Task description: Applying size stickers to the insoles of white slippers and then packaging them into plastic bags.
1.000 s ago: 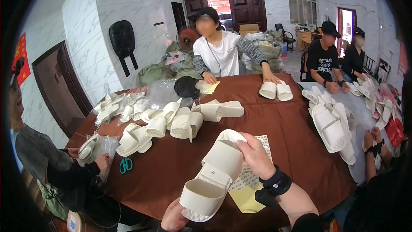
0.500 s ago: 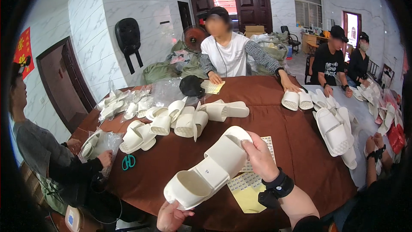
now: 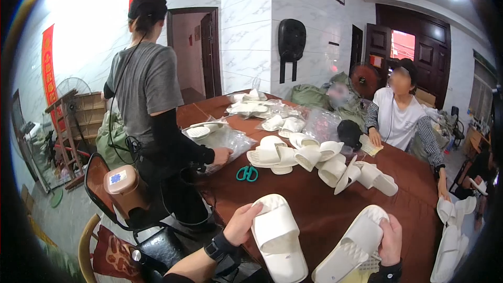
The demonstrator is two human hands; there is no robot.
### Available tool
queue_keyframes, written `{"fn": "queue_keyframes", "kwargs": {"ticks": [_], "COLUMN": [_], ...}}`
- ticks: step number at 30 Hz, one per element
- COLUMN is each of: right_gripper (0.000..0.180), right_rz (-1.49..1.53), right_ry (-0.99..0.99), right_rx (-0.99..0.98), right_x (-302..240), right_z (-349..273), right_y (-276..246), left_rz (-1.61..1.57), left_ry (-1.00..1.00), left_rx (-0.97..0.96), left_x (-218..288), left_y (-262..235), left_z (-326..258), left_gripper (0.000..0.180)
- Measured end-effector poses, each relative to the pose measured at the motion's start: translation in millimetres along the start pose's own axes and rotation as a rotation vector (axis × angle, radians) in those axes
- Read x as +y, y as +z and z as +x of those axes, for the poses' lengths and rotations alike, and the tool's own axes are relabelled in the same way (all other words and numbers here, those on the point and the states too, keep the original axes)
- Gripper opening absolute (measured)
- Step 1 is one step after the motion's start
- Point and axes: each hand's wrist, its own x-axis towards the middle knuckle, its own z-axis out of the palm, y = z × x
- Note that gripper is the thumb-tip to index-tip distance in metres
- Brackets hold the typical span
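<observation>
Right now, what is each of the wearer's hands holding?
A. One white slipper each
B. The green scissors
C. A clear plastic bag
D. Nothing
A: the left hand has a grip on one white slipper, and the right hand holds another white slipper; the green scissors lie untouched on the table.

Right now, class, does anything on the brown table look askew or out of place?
Mildly. The pile of white slippers lies jumbled, some tipped on edge, and green-handled scissors lie loose beside it. The left hand and right hand each hold one slipper; nothing looks damaged.
</observation>
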Motion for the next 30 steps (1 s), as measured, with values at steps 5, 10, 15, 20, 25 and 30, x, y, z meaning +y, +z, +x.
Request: {"fn": "queue_keyframes", "kwargs": {"ticks": [5, 10, 15, 20, 25, 30], "right_gripper": [0.026, 0.027, 0.025, 0.024, 0.027, 0.030], "right_rz": [-0.089, -0.016, -0.009, -0.032, -0.039, -0.045], "right_ry": [0.033, 0.033, 0.049, 0.037, 0.070, 0.067], "right_rx": [-0.127, -0.131, -0.087, -0.074, -0.066, -0.104], "right_x": [16, 29, 32, 37, 33, 13], "right_z": [1, 4, 5, 9, 9, -1], "right_y": [9, 11, 7, -4, -1, 15], "left_rz": [0.277, 0.541, 0.887, 0.836, 0.574, 0.471], "left_ry": [-0.017, 0.099, 0.464, 0.635, 0.687, 1.309], "left_rx": [-0.151, -0.296, -0.154, -0.066, -0.278, -0.335], "left_x": [2, -3, -23, -7, 67, 128], "left_y": [7, 19, 16, 34, 76, 87], "left_z": [31, 79, 123, 93, -4, -77], "left_gripper": [0.032, 0.034, 0.035, 0.030, 0.021, 0.011]}}
